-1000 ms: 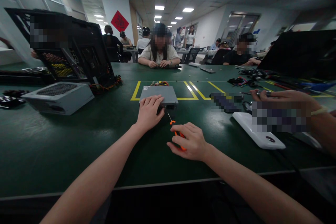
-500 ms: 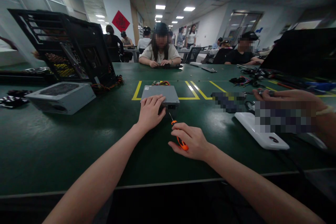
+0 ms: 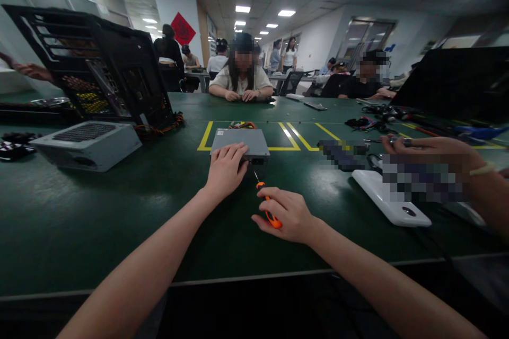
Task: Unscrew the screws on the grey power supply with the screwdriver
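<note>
Standing at far left, a black computer case (image 3: pixel 145 82) is fronted by a vented grey box (image 3: pixel 115 148). Centrally, fingers of the left hand (image 3: pixel 226 168) are laid outstretched over a small grey metal box (image 3: pixel 256 140) on the green table (image 3: pixel 191 254). An orange screwdriver (image 3: pixel 274 222), aimed at its front, is clasped by the right hand's (image 3: pixel 289 214) fingers; tip contact cannot be told. Rightmost, a white device (image 3: pixel 374 190) is seen near a co-worker's hand (image 3: pixel 441 149).

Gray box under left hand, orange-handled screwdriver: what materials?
Gray box: likely sheet metal, satin finish, going by flat panels and crisp edges. Screwdriver: handle looks like smooth plastic, maybe rubber, from its even, bright orange; shaft probably metal, thin and shiny.
</note>
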The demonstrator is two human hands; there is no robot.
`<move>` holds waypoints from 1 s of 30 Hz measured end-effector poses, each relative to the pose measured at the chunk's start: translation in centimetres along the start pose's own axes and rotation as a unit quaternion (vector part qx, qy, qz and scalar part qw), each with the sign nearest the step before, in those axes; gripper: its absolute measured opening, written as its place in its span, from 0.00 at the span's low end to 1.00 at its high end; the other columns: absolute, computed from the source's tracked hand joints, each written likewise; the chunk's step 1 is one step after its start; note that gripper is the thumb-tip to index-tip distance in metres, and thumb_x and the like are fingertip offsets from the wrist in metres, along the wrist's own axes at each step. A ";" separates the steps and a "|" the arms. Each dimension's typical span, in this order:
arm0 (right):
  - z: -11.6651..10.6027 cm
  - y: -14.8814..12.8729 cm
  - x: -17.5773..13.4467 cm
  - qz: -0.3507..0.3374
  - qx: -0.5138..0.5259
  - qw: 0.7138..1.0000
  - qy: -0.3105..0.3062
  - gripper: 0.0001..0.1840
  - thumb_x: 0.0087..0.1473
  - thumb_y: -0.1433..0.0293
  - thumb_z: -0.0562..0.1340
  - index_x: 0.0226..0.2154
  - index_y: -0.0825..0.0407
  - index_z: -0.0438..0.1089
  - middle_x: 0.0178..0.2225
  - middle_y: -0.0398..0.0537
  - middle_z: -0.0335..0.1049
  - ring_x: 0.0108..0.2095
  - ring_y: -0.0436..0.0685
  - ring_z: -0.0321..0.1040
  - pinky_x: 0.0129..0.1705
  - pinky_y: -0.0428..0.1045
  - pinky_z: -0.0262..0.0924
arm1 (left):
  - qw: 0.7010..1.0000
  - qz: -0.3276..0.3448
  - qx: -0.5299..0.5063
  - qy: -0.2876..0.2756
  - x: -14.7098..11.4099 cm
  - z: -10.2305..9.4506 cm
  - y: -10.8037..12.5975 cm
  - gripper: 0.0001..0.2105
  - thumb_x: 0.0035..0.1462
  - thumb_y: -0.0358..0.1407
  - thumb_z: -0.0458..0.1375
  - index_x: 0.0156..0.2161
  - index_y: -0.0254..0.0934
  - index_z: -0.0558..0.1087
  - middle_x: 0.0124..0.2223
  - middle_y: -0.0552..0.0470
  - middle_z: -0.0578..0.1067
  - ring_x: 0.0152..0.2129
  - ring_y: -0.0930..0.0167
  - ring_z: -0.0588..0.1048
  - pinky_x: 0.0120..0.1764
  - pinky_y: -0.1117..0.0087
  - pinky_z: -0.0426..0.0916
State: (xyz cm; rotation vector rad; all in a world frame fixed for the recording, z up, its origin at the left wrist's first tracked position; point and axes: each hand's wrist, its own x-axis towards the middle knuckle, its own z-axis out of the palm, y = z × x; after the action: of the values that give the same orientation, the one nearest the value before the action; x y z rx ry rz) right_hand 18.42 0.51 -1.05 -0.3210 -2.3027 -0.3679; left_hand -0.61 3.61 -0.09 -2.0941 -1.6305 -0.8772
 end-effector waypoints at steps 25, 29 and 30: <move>0.1 -0.3 0.3 -0.019 -0.012 0.999 -0.031 0.09 0.50 0.64 0.58 0.29 0.53 0.65 0.34 0.50 0.69 0.28 0.51 0.65 0.27 0.46 0.58 | 1.000 -0.010 -0.010 0.009 -0.2 -0.2 0.1 0.16 0.57 0.35 0.48 0.51 0.42 0.63 0.54 0.51 0.66 0.50 0.64 0.61 0.50 0.59 0.54; 0.3 -0.3 0.2 0.005 0.020 1.000 -0.011 0.12 0.49 0.63 0.60 0.30 0.56 0.64 0.36 0.54 0.69 0.29 0.50 0.66 0.26 0.44 0.59 | 1.000 -0.013 -0.012 0.005 -0.3 -0.2 0.0 0.17 0.56 0.35 0.49 0.52 0.42 0.63 0.54 0.51 0.66 0.51 0.64 0.61 0.50 0.59 0.54; 0.3 -0.3 0.2 -0.002 0.014 1.000 -0.009 0.11 0.48 0.63 0.60 0.28 0.55 0.63 0.36 0.53 0.69 0.29 0.50 0.66 0.26 0.44 0.59 | 1.000 -0.013 -0.012 0.005 -0.3 -0.2 0.0 0.17 0.56 0.35 0.49 0.52 0.42 0.63 0.54 0.51 0.66 0.51 0.64 0.61 0.50 0.59 0.54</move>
State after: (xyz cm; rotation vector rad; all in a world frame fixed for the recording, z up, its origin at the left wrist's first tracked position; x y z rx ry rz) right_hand 17.96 0.37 -1.16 -0.3070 -2.3252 -0.3358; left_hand -0.70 3.29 -0.12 -2.0862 -1.6527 -0.9177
